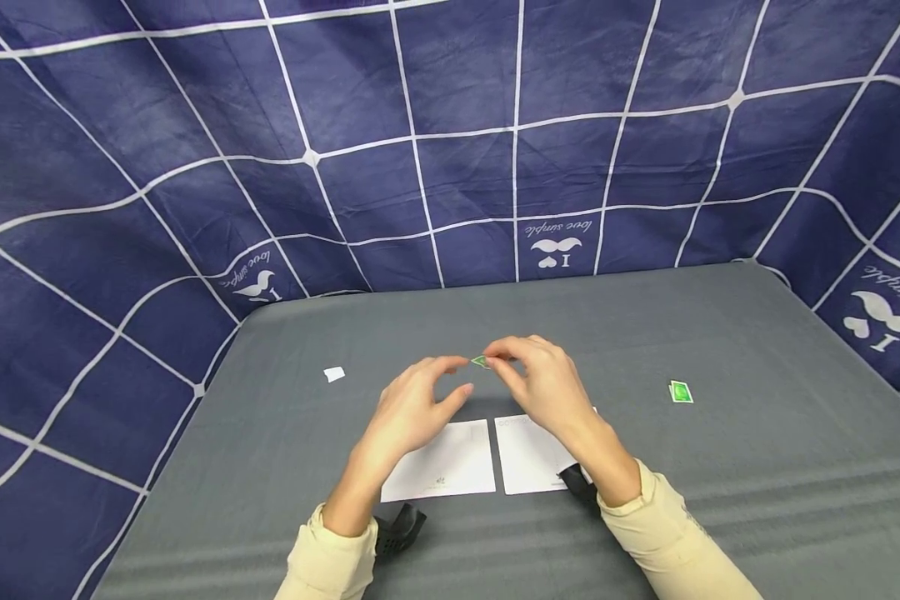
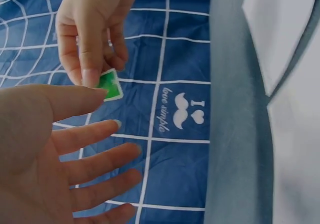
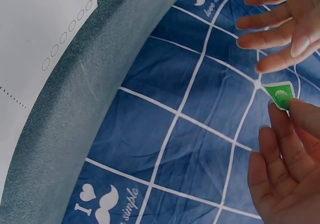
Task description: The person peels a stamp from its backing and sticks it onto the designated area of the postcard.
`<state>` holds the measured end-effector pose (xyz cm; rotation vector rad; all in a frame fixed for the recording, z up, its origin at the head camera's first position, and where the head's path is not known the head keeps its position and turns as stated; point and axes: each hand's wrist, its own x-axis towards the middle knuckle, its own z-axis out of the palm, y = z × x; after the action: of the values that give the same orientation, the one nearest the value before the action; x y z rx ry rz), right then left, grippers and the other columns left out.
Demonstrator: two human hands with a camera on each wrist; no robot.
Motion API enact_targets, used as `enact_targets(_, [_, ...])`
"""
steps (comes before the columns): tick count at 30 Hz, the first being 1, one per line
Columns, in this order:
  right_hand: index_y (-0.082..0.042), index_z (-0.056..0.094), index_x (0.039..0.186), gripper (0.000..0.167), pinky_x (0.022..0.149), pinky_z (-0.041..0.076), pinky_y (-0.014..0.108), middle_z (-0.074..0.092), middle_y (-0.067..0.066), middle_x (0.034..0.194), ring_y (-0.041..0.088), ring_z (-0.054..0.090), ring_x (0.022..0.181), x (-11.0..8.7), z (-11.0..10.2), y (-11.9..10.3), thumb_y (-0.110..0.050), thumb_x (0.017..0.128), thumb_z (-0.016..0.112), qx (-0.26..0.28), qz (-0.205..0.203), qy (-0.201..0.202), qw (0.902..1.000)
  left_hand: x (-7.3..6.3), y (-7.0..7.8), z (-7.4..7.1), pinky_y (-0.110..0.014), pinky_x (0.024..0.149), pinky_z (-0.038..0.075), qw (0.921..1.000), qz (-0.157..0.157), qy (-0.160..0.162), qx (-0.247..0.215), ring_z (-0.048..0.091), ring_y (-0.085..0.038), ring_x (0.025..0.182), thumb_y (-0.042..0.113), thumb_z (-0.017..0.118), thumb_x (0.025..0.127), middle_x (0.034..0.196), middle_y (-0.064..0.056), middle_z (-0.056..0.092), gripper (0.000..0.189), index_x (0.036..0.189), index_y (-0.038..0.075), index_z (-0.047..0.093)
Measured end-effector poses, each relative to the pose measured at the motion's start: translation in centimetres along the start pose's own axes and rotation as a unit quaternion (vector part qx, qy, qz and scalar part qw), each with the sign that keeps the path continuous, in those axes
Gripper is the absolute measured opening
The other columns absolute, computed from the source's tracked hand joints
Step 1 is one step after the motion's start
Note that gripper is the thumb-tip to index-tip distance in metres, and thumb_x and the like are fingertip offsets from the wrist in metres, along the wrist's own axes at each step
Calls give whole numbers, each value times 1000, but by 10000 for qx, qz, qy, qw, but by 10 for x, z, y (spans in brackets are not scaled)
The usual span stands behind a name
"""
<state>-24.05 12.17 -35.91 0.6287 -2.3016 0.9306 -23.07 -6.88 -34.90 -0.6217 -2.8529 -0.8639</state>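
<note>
Between thumb and forefinger, my right hand (image 1: 543, 383) pinches a small green postage stamp (image 3: 281, 94) with a white serrated edge, held above the table. My left hand (image 1: 418, 404) is raised just left of it, fingers spread and fairly straight, holding nothing. In the left wrist view the left thumb overlaps the stamp's corner; whether it touches cannot be told. Beneath the hands lie two white envelopes or cards side by side, the left one (image 1: 457, 458) partly behind the left hand and the right one (image 1: 528, 454) partly behind the right forearm.
More green stamps (image 1: 681, 392) lie in a small overlapping pile on the grey table cover (image 1: 757, 333) at the right. A small white paper piece (image 1: 333, 374) lies at the left. Blue white-lined cloth (image 1: 465, 175) hangs around the table's back and sides.
</note>
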Motion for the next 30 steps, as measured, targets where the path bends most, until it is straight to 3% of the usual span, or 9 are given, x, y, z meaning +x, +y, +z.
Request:
enact_targets(7, [-13, 73, 86, 7, 59, 47, 33, 71, -5, 80, 16, 61, 69, 0, 3, 2, -10, 81, 77, 95, 167, 22, 9998, -22, -28, 6, -53, 91, 41, 9978, 20, -330, 566, 51, -29, 118, 29, 67, 89, 126, -8, 58, 42, 127, 12, 61])
enact_targets(15, [-11, 72, 87, 7, 60, 48, 33, 70, -5, 78, 12, 64, 69, 0, 2, 5, -9, 81, 76, 544, 739, -88, 9957, -55, -58, 10, -62, 95, 34, 9873, -276, -1248, 939, 39, -41, 129, 30, 70, 87, 138, -16, 48, 55, 135, 9, 53])
enact_targets(21, [-9, 72, 86, 5, 63, 50, 35, 69, -5, 75, 12, 63, 68, -1, 3, 6, -7, 82, 75, 866, 876, -55, 9924, -67, -67, 16, -63, 99, 27, 9818, -432, -1627, 884, 31, -42, 133, 38, 66, 89, 144, -17, 40, 62, 140, 9, 48])
enact_targets(30, [-9, 72, 87, 5, 63, 50, 33, 69, -5, 75, 12, 62, 67, 0, 4, 6, -9, 83, 75, 800, 1048, -129, 9912, -76, -71, 19, -62, 101, 24, 9789, -411, -1716, 1034, 26, -39, 137, 44, 62, 90, 150, -12, 33, 64, 143, 13, 45])
